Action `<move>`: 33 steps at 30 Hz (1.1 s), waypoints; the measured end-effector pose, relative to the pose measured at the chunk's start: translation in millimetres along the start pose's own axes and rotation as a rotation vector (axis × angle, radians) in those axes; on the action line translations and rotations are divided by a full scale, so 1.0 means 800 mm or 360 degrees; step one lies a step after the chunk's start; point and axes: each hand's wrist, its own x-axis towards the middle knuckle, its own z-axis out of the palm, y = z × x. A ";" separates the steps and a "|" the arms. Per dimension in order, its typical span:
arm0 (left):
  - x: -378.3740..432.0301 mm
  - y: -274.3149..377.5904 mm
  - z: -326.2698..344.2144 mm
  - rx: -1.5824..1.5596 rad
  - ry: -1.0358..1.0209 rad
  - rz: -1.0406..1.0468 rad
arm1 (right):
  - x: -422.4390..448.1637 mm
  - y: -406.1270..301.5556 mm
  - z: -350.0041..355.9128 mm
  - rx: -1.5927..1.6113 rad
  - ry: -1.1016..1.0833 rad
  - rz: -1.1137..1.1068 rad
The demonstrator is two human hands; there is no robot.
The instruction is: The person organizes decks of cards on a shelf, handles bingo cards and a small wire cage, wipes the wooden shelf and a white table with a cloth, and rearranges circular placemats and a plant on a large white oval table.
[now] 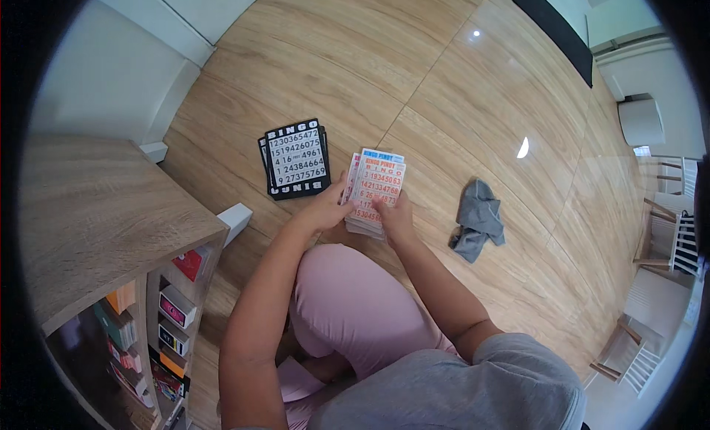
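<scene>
Between both hands, in front of my knee, is a stack of paper bingo cards (383,177). An orange-printed card lies on top, with blue and pink ones peeking out behind it. My left hand (331,207) grips the stack along its left side, thumb on the lower left of the top card. On the right edge, my right hand (397,214) grips it too, its thumb over the top card's face. To the left, a stack of black-bordered bingo cards (298,161) lies slightly fanned on the wood-look tiled floor (333,58).
A crumpled grey cloth (480,219) lies on the floor to the right. At my left stands a wooden shelf unit (122,208) holding books and small boxes (177,307). White chairs (682,236) line the far right, and a black mat (557,36) lies at upper right.
</scene>
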 end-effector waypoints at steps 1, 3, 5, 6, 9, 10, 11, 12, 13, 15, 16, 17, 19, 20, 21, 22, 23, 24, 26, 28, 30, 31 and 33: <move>-0.002 0.011 -0.002 -0.0049 -0.0027 -0.0100 | 0.006 0.002 0.000 -0.0003 -0.0005 -0.0002; -0.009 0.025 -0.002 -0.0124 -0.0011 -0.0114 | 0.011 0.000 -0.001 -0.0179 -0.0116 0.0013; -0.010 0.018 0.000 -0.0199 0.0000 -0.0125 | 0.002 -0.002 0.008 -0.0142 -0.0100 -0.0037; -0.013 0.001 -0.001 -0.0188 0.0107 -0.0074 | -0.008 -0.010 0.017 -0.0100 -0.0104 -0.0085; -0.012 0.017 0.003 -0.0370 0.0318 0.0118 | -0.017 -0.037 0.008 0.0158 -0.0383 -0.0195; -0.017 0.031 0.005 -0.0572 0.0448 0.0239 | -0.020 -0.048 0.006 0.0156 -0.0377 -0.0193; -0.019 0.039 0.003 -0.0575 0.0442 0.0236 | -0.019 -0.060 0.005 0.0113 -0.0437 -0.0371; -0.021 0.046 -0.003 -0.0542 0.0385 0.0406 | -0.017 -0.068 0.005 0.0071 -0.0504 -0.0554; -0.021 0.050 -0.008 -0.0509 0.0327 0.0574 | -0.010 -0.073 0.005 0.0070 -0.0508 -0.0554; -0.009 0.038 -0.010 -0.0158 0.0441 0.0745 | 0.006 -0.083 0.006 -0.0308 -0.0477 -0.0734; -0.009 0.040 -0.010 -0.0235 0.0411 0.0603 | 0.011 -0.081 0.007 -0.0308 -0.0477 -0.0742; -0.008 0.043 -0.009 -0.0313 0.0380 0.0461 | 0.017 -0.075 0.010 -0.0323 -0.0416 -0.0902; 0.003 0.038 0.002 -0.0217 0.0391 0.0476 | 0.028 -0.050 0.016 -0.0337 -0.0351 -0.1066; 0.008 0.036 0.005 -0.0123 0.0404 0.0487 | 0.031 -0.037 0.021 -0.0158 -0.0383 -0.0940; 0.009 0.033 0.004 -0.0121 0.0415 0.0484 | 0.028 -0.034 0.029 0.0022 -0.0427 -0.0802; 0.010 0.030 0.002 -0.0159 0.0443 0.0467 | 0.025 -0.035 0.029 0.0026 -0.0436 -0.0803; 0.011 0.028 -0.001 -0.0197 0.0472 0.0452 | 0.020 -0.036 0.025 -0.0240 -0.0372 -0.0987; 0.012 0.022 -0.002 -0.0196 0.0478 0.0455 | 0.018 -0.041 0.023 -0.0511 -0.0300 -0.1170; 0.010 0.018 0.004 -0.0293 0.0371 0.0473 | 0.021 -0.021 0.007 -0.0661 -0.0316 -0.1064; 0.004 0.003 -0.007 -0.0138 0.0548 0.0511 | 0.018 -0.036 0.019 -0.0773 -0.0393 -0.0978; -0.017 0.020 -0.018 -0.0234 0.0560 0.0424 | -0.002 -0.079 0.016 -0.0649 -0.0574 -0.0898; -0.033 0.043 -0.022 -0.0231 0.0551 0.0440 | -0.017 -0.107 0.016 -0.0653 -0.0559 -0.0909; -0.074 0.075 -0.023 -0.1486 0.0469 0.0442 | -0.053 -0.163 0.024 -0.0167 -0.0877 -0.0442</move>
